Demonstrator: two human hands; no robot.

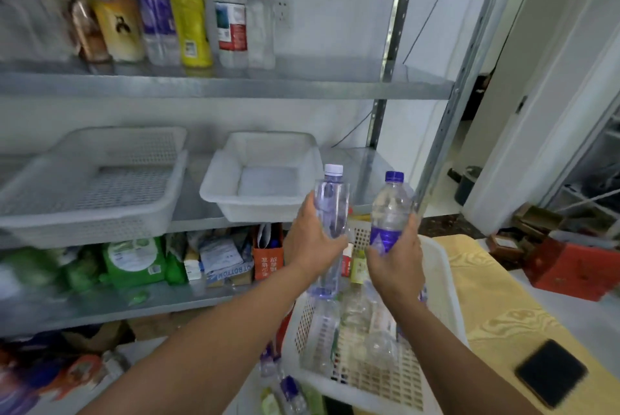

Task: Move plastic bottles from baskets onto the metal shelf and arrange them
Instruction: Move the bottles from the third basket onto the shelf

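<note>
"Holding anything, the left hand point(312, 240)?"

"Yes. It is gripping a clear bottle with a white cap point(332, 200) around the middle. The thumb is pressing on the near side and the other fingers are curling round behind, mostly hidden."

"And the right hand point(399, 263)?"

"It is gripping a bottle with a blue cap point(391, 206) low down, over its purple label, with the fingers wrapping the right side and the thumb lying on the left."

"How are the two bottles sitting?"

"Both are pointing caps up, close beside each other but apart. They are hanging above the far edge of the white basket point(448, 283) and in front of the metal shelf point(235, 87), near the front right corner of its middle board."

"What is lying in that basket?"

"More clear bottles are lying on their sides there. The basket is resting on a yellow cloth point(503, 300), and a black phone point(551, 372) is lying near the cloth's near edge."

"Is anything standing on the shelf?"

"A row of bottles point(229, 22) is standing upright on the upper board, running from its left edge toward the middle. On the middle board a mesh tray point(84, 223) is sitting at the left edge and a white tub point(214, 193) is sitting at the front edge, just left of the raised bottles."
</note>
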